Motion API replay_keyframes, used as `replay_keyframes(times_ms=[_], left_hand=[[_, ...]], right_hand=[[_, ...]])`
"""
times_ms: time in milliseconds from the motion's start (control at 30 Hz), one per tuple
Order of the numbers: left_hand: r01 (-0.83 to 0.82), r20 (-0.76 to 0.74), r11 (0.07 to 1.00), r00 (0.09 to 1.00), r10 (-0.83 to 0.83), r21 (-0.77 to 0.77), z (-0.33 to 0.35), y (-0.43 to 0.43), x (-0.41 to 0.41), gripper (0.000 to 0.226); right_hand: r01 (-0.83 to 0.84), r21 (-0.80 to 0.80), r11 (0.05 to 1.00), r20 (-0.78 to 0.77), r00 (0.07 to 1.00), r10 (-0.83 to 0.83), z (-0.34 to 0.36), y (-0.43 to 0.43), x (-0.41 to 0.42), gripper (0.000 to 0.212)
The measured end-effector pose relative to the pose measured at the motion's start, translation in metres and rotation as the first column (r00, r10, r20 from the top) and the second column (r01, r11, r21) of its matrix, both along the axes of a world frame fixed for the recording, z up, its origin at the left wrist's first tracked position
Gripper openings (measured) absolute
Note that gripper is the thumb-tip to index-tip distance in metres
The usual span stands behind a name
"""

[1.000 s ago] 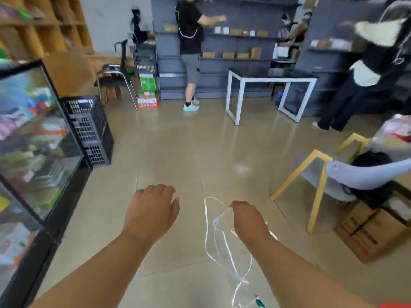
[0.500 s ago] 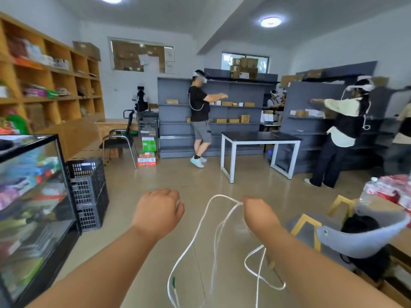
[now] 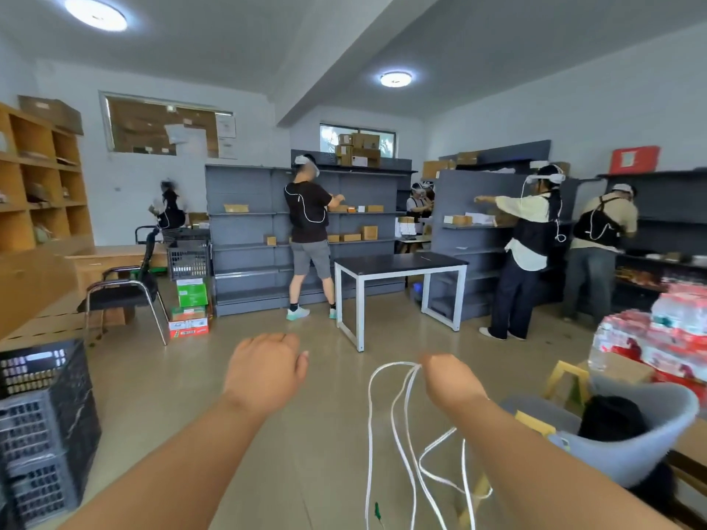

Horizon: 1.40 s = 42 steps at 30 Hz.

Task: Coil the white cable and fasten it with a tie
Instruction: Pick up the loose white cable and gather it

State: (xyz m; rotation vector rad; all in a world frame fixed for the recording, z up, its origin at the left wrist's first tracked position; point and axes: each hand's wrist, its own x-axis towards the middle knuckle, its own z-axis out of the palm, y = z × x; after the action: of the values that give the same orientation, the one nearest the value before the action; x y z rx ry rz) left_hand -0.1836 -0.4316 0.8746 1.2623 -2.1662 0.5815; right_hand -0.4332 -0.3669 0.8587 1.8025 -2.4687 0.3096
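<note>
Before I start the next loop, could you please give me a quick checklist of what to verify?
1. Right hand grips the white cable: ok, strands bunch at its fingers.
2. Left hand free to gather loops: ok, nothing shows in it.
3. Loops even: not ok, they hang loose and uneven below the right hand.
4. Tie ready: cannot tell; a small green piece hangs low on the cable, too small to identify.
5. Clear of snags: cannot tell; the lower loops hang near the grey chair.
</note>
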Motion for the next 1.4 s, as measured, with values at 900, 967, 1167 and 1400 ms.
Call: replay_keyframes(times_ms=[900, 967, 1167, 1400], left_hand=[[-0.052, 0.059, 0.998, 0.997, 0.050, 0.037, -0.003, -0.380, -0.204, 0.027], [-0.072, 0.074, 0.996, 0.995, 0.068, 0.061, -0.002, -0.403, -0.217, 0.029], [-0.055, 0.068, 0.992, 0.997, 0.047, 0.118, -0.004, -0.484, -0.264, 0.029], [0.024, 0.078, 0.997, 0.996, -0.030, 0.077, -0.014, -0.605, -0.326, 0.028]], right_hand=[[-0.048, 0.029, 0.998, -0.038, 0.998, 0.049, 0.005, -0.368, -0.211, 0.030], [-0.030, 0.028, 0.999, -0.033, 0.999, 0.031, 0.005, -0.390, -0.225, 0.030], [0.015, 0.012, 1.000, -0.034, 0.999, -0.014, 0.000, -0.465, -0.268, 0.029], [0.070, -0.014, 0.997, -0.093, 0.993, -0.071, -0.015, -0.572, -0.320, 0.030]])
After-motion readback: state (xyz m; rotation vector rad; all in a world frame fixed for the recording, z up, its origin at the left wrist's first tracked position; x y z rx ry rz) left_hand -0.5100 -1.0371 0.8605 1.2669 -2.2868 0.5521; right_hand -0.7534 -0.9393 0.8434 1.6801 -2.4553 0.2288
